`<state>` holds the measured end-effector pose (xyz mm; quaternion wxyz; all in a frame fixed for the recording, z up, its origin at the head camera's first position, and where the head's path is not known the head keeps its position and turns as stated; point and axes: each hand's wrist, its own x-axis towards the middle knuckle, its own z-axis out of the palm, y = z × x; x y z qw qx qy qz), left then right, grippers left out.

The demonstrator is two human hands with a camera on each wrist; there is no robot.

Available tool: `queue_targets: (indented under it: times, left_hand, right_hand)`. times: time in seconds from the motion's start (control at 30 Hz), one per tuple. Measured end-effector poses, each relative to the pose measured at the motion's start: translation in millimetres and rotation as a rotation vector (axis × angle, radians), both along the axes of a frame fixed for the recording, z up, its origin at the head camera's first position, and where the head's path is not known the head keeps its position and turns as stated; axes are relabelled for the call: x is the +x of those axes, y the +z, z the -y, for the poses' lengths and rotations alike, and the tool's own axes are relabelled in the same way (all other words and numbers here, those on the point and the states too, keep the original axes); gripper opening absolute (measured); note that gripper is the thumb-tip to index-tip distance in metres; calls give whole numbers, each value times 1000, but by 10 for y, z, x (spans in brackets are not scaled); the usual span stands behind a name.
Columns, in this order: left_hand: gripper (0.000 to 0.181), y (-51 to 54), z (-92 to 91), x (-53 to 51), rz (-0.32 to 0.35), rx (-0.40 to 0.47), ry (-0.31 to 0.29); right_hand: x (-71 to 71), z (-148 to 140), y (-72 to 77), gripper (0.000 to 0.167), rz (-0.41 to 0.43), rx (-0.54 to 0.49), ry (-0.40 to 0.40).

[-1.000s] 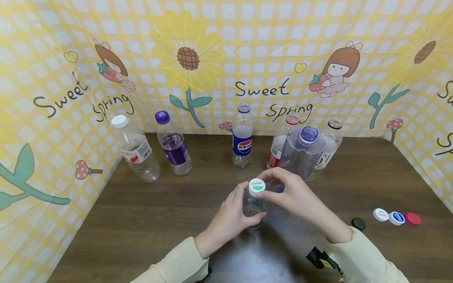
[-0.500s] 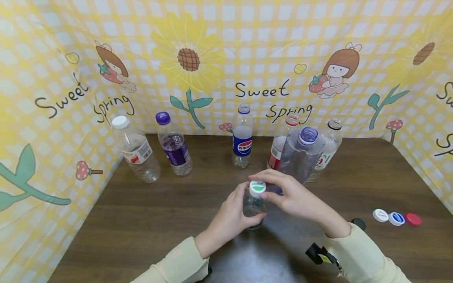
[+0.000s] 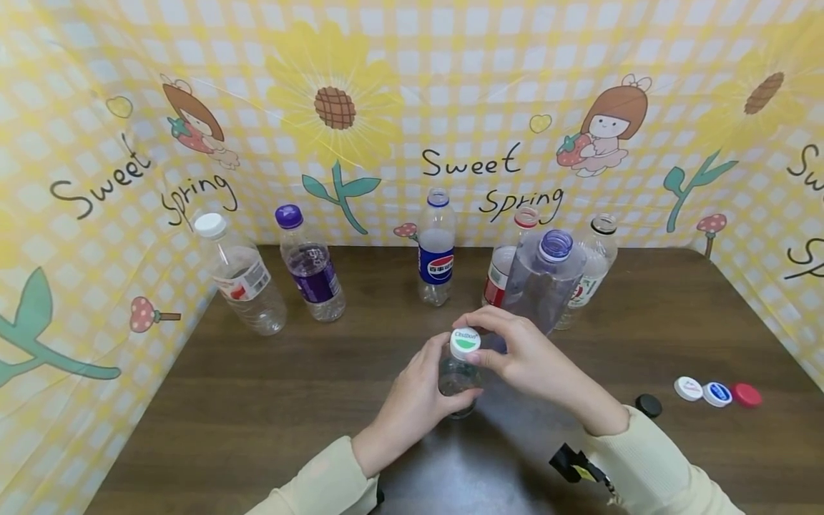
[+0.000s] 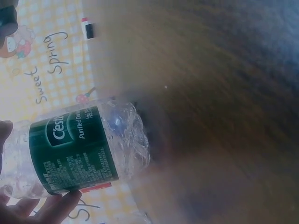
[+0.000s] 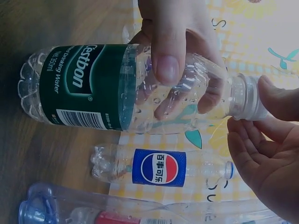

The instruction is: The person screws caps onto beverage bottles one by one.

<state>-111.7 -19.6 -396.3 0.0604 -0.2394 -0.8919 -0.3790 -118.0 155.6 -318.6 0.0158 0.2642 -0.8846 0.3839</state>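
table (image 3: pixel 257 400): brown wood under everything; the blue-label bottle (image 3: pixel 436 250), uncapped and standing near the far edge, is the landmark.
purple-tinted bottle (image 3: pixel 543 282): right of the blue-label bottle and a little nearer the person, its mouth open.
green-label bottle (image 5: pixel 117 93): on the person's side of the blue-label bottle and slightly right of it. its long axis runs roughly upright, neck up; whether its base touches the table i cannot tell.
left hand (image 3: pixel 413 393): nearer the person than the blue-label bottle, wrapped around the body of the green-label bottle, thumb to 1 side and fingers curled to the other.
right hand (image 3: pixel 524 354): also on the person's side of the blue-label bottle, farther right; higher along the same axis, thumb and fingertips pinching the white cap.
white cap (image 3: pixel 465 343): in front of the blue-label bottle, at the neck of the green-label bottle; how tightly it sits does not show. the right hand is nearer to it, the left below. the relation that counts, i judge, is cap and neck sharing 1 upright line.
black cap (image 3: pixel 649 405): loose, well right of the blue-label bottle and nearer the person.
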Motion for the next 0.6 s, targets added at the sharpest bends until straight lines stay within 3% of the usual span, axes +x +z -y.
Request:
queue_targets:
  times: [0.27, 0.6]
  left_hand:
    - [72, 35, -16, 18, 58, 9, 19]
    - [70, 42, -31, 59, 77, 28, 30]
  right_hand:
    - [38, 31, 25, 32, 2, 19, -60]
    - [63, 9, 3, 32, -11, 11, -107]
